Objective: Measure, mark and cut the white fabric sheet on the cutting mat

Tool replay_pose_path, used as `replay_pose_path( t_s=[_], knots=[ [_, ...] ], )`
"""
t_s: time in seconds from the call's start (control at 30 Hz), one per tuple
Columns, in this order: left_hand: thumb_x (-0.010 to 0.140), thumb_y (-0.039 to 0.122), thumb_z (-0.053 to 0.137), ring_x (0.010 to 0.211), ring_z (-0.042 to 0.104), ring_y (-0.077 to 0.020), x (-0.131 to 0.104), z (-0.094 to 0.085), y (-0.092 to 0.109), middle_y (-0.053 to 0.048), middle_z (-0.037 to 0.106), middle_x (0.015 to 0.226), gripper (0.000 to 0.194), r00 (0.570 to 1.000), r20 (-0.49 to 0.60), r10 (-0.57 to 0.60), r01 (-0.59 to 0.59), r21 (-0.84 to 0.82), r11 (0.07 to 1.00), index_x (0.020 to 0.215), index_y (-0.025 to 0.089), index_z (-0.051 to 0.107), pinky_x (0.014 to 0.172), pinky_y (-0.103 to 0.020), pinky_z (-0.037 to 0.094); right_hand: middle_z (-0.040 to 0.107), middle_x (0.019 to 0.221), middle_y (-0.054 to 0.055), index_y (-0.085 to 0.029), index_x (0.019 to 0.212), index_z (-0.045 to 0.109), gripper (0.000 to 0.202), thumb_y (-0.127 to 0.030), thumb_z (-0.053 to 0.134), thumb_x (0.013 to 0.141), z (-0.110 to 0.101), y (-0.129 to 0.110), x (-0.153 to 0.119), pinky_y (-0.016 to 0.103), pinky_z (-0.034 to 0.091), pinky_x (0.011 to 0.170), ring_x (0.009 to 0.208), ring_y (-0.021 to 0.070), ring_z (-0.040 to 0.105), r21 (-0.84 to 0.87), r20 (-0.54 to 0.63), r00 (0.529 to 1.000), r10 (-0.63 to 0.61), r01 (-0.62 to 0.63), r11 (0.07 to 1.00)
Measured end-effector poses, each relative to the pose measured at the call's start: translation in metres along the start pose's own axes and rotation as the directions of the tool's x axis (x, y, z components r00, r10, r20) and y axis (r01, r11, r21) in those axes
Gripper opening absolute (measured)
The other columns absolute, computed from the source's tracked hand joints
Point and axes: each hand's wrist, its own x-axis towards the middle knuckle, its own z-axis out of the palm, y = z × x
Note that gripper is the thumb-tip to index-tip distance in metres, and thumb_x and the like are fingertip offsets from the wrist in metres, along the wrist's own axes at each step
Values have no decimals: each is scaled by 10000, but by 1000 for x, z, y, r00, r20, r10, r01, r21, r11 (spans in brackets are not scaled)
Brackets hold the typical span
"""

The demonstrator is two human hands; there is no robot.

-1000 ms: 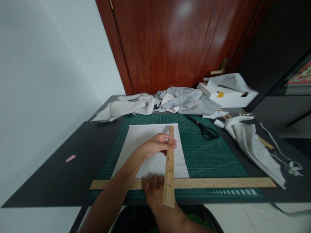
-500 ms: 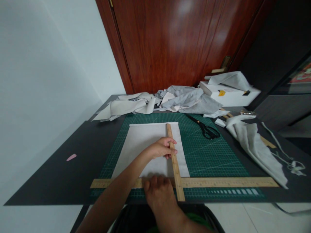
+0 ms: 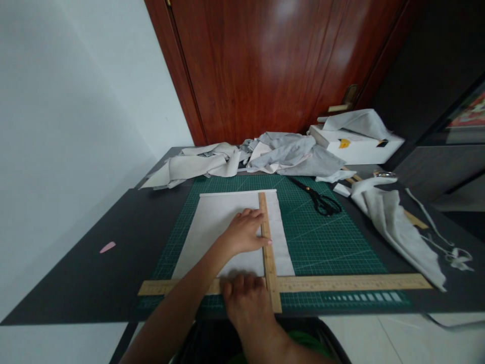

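Observation:
White fabric (image 3: 223,212) lies flat on a green cutting mat (image 3: 322,242), with a narrow folded strip along its far edge. A short wooden ruler (image 3: 270,268) runs lengthwise over the fabric's right part. My left hand (image 3: 245,233) grips this ruler near its middle, fingertips at its left edge and thumb on top. A long wooden ruler (image 3: 341,283) lies crosswise along the near edge of the fabric, under the short one. My right hand (image 3: 248,298) is closed over the long ruler, knuckles up, just left of the short ruler; its fingertips are partly hidden.
Black scissors (image 3: 320,198) lie on the mat's right side. Crumpled grey fabric (image 3: 291,154) and pale cloth pieces (image 3: 197,164) line the back. A white box (image 3: 356,144) stands back right. Grey cloth (image 3: 394,217) lies right, a pink piece (image 3: 107,247) left.
The short ruler's near end has swung slightly left, so it lies straighter. My left hand has shifted its fingers back to the ruler's left edge. My right hand stays in place.

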Motion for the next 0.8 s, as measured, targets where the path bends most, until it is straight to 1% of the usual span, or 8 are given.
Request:
replay_pose_path(
  t_s=[0.1,0.2,0.3,0.4,0.5,0.6,0.7,0.8],
  knots=[
    [857,560,723,1379,490,-346,0,4,0,-86,523,1551,669,1000,21,21,-21,1,1000,1419,246,543,1132,-507,414,763,852,139,-166,948,736,165,-70,603,930,-1,0,0,480,630,603,771,327,765,9,24,1000,-12,12,1000],
    [904,571,658,1448,423,-373,4,13,-1,-82,458,1618,714,1000,22,-3,2,19,1000,1507,233,479,1172,-532,374,762,863,145,-158,950,736,146,-69,624,920,-3,0,0,474,632,613,783,329,766,16,38,999,-8,8,1000],
    [975,565,552,1512,334,-409,10,24,-6,-74,398,1662,700,999,0,-39,39,27,999,1569,222,415,1208,-575,320,760,862,147,-154,922,736,131,-82,626,925,-4,0,0,473,632,620,787,329,765,27,56,998,-10,8,1000],
    [1018,543,489,1539,290,-407,16,32,-10,-71,393,1664,645,998,-61,-33,34,20,999,1573,226,408,1229,-586,285,762,863,146,-157,920,737,147,-78,613,931,-4,0,0,466,631,627,788,320,764,25,56,998,-8,6,1000],
    [1025,482,509,1526,320,-375,17,33,-9,-86,432,1632,548,988,-150,-27,30,19,999,1508,226,477,1221,-564,307,764,870,148,-159,939,738,161,-71,604,930,-3,0,0,462,628,629,786,315,762,17,44,999,1,-2,1000],
    [984,531,588,1436,436,-341,15,29,-1,-113,546,1503,489,971,-240,-3,3,2,1000,1356,214,584,1178,-510,376,763,865,150,-158,944,741,165,-76,597,936,-2,0,1,470,627,635,795,321,763,25,46,999,4,-5,1000],
    [885,654,682,1295,546,-319,11,25,5,-98,632,1342,553,974,-215,72,-80,-28,996,1223,219,632,1126,-479,428,769,883,152,-164,964,746,173,-83,594,943,-4,0,2,479,631,645,816,326,767,34,59,998,-2,0,999],
    [828,702,719,1318,531,-337,9,25,6,-100,601,1402,669,984,-153,95,-100,-24,995,1281,221,613,1127,-492,424,772,904,154,-165,980,747,181,-81,591,945,-5,0,2,487,634,651,828,329,768,38,70,998,-5,2,999]
  ],
)
